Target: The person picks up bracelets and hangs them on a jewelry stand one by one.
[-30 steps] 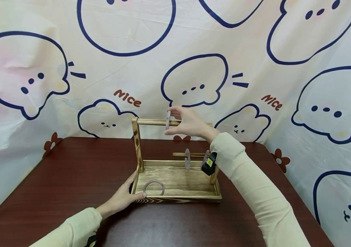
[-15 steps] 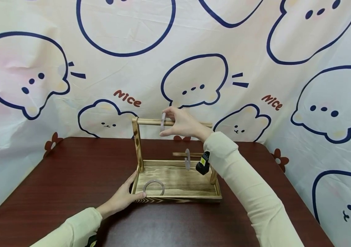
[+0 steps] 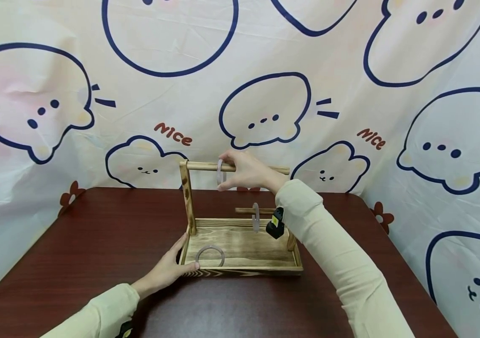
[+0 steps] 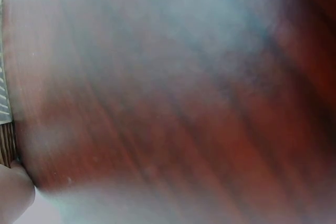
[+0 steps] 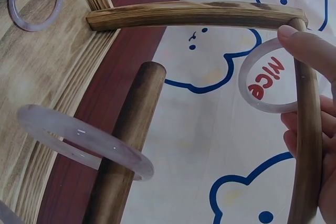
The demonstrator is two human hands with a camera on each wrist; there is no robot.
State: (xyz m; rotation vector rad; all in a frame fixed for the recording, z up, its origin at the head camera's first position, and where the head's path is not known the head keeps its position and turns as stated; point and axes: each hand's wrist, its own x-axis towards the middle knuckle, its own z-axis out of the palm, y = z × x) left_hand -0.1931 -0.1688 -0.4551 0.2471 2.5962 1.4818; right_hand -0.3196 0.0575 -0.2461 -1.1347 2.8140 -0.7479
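My right hand (image 3: 250, 171) pinches a pale lilac bangle (image 3: 219, 172) between thumb and fingers at the upper bar (image 3: 201, 166) of a wooden bangle rack. The bangle stands upright, crossing the bar; the right wrist view shows part of this bangle (image 5: 245, 80), the rest hidden by bar and hand. With thumb on the front rim and fingers along the side, my left hand (image 3: 167, 271) grips the front left corner of the rack's tray (image 3: 256, 270). A second bangle (image 3: 256, 217) hangs on the lower bar (image 3: 244, 211). Inside the tray, a third bangle (image 3: 210, 249) leans near the front left.
The rack stands on a dark red-brown table (image 3: 138, 220). Behind it hangs a cartoon-printed cloth (image 3: 147, 108). In the right wrist view, the lower bar (image 5: 140, 103) ends freely, with its bangle (image 5: 89, 135) round it. The left wrist view holds mostly blurred tabletop (image 4: 173, 103).
My right hand has moved left along the upper bar with its bangle, then slightly lower. My left hand and the other visible bangles have stayed in place.
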